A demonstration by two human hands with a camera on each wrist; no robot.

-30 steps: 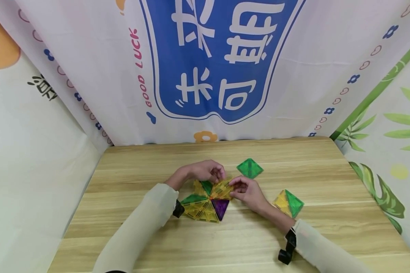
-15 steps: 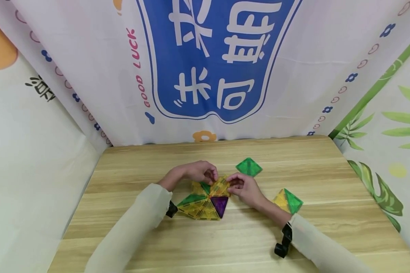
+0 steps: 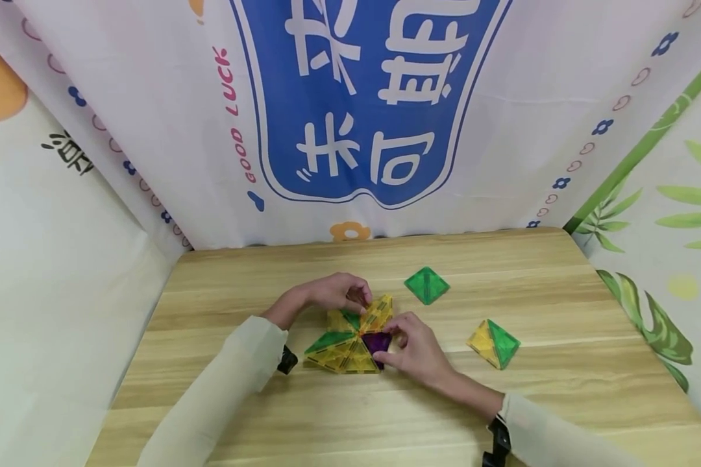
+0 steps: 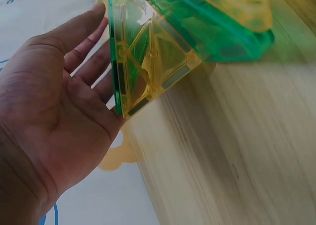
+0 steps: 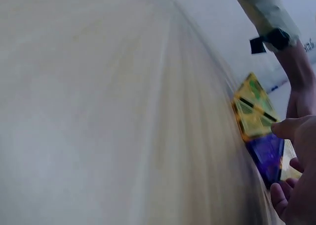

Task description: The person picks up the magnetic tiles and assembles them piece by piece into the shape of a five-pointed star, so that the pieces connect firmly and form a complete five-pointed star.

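Note:
Translucent magnetic tiles in yellow, green and purple meet at a centre point and form a raised, many-sided shape on the table. At its far side, my left hand (image 3: 334, 291) holds a yellow triangular tile (image 3: 378, 316) by its edge. The left wrist view shows the thumb and fingers around the edge of a yellow-and-green corner (image 4: 158, 67). My right hand (image 3: 416, 348) pinches the purple triangular tile (image 3: 374, 342) between thumb and fingers at the shape's right side. Yellow tiles (image 3: 346, 357) tilt up along the near side, with a green tile (image 3: 330, 340) to the left.
Two green triangles joined as a diamond (image 3: 427, 285) lie flat behind the shape to the right. A yellow-and-green pair (image 3: 494, 344) lies farther right. The wooden table (image 3: 257, 415) ends at a printed cloth backdrop (image 3: 473, 214).
My right hand has left the yellow tile at the back right and come nearer, onto the purple tile. My left hand stays by the far side. The purple tile now looks more tilted.

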